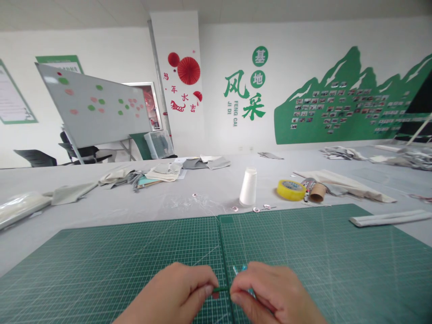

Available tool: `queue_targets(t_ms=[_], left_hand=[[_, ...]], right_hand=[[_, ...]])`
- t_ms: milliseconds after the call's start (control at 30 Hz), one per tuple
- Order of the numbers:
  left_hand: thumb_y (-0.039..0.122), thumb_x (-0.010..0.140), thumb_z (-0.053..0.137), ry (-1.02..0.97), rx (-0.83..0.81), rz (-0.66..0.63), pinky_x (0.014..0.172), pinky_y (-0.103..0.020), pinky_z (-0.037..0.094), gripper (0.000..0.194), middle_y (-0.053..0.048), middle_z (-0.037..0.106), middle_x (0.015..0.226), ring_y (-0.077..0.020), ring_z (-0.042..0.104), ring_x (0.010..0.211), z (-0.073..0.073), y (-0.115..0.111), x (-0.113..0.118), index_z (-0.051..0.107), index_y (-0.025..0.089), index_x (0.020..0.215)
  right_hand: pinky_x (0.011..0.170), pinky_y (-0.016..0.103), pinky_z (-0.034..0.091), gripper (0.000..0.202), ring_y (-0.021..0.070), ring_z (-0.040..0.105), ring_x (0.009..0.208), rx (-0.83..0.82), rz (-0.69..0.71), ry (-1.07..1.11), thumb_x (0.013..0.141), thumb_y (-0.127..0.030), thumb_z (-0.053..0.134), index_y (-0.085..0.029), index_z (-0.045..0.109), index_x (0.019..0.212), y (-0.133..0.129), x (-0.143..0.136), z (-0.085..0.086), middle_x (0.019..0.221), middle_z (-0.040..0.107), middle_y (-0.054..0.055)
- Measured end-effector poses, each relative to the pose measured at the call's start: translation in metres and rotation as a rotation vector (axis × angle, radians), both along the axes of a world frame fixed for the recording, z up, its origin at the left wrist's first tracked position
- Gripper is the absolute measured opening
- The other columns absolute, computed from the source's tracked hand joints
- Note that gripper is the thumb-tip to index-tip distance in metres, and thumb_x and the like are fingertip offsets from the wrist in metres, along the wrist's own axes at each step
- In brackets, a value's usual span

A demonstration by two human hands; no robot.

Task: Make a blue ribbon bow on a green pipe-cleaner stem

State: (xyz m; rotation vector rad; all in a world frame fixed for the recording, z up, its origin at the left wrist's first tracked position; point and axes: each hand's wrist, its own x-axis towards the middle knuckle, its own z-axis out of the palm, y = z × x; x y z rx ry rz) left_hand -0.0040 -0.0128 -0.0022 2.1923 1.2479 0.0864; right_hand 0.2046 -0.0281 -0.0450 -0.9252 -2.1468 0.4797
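A short stretch of thin green cord or stick [221,289] spans the small gap between my hands, low over the seam of two green cutting mats [135,243]. My left hand [178,288] pinches its left end between thumb and forefinger. At the other end, the closed fingertips of my right hand [266,290] meet it. Behind those right fingers pokes up a small clear and light-blue piece [239,270]; most of it is hidden, so its kind cannot be told.
Beyond the mats stands a white thread cone [248,186]. Right of it lie a yellow tape roll [290,190] and a cardboard tube [317,192]. Folded grey cloth [165,171] lies at the back left, a rolled white strip [388,218] on the right mat.
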Motion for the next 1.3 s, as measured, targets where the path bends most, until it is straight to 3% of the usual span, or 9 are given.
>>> queue_targets(t_ms=[233,433,767,1000,1300], left_hand=[[0.029,0.095,0.040,-0.259,0.026,0.123,0.070,-0.026,0.040,0.026,0.001,0.063,0.080,-0.0178,0.056,0.078,-0.011,0.004,-0.005,0.063,0.021,0.086],[0.032,0.092,0.043,-0.376,-0.034,0.187,0.065,-0.025,0.036,0.024,0.003,0.053,0.074,-0.0151,0.045,0.069,-0.011,0.007,-0.006,0.061,0.018,0.085],[0.036,0.092,0.045,-0.516,-0.193,0.179,0.052,-0.024,0.025,0.025,0.008,0.034,0.059,-0.0125,0.030,0.056,-0.018,0.010,-0.009,0.060,0.018,0.085],[0.035,0.093,0.046,-0.554,-0.229,0.185,0.050,-0.024,0.022,0.024,0.009,0.032,0.057,-0.0116,0.027,0.053,-0.019,0.013,-0.008,0.060,0.017,0.085],[0.038,0.092,0.045,-0.571,-0.251,0.172,0.049,-0.023,0.022,0.025,0.008,0.033,0.058,-0.0117,0.028,0.053,-0.018,0.011,-0.008,0.058,0.018,0.083]], right_hand=[[0.044,0.025,0.035,0.024,0.0122,0.053,0.046,0.284,-0.072,-0.127,0.091,-0.014,0.049,-0.018,0.068,0.077,-0.003,-0.003,-0.010,0.056,0.061,0.000],[0.042,0.024,0.035,0.022,0.0103,0.053,0.044,0.359,-0.082,-0.103,0.088,-0.011,0.048,-0.019,0.066,0.077,-0.002,-0.003,-0.017,0.056,0.060,-0.003],[0.054,0.022,0.043,0.018,0.0121,0.061,0.057,0.103,-0.056,0.026,0.088,-0.012,0.049,-0.019,0.066,0.082,0.000,-0.005,-0.021,0.068,0.068,0.001],[0.057,0.022,0.043,0.017,0.0129,0.062,0.061,-0.012,-0.062,0.040,0.087,-0.014,0.050,-0.020,0.065,0.080,0.003,-0.005,-0.021,0.071,0.070,0.001],[0.050,0.022,0.035,0.019,0.0111,0.049,0.051,-0.071,-0.122,0.026,0.085,-0.018,0.051,-0.019,0.066,0.073,0.004,-0.007,-0.014,0.056,0.053,-0.004]])
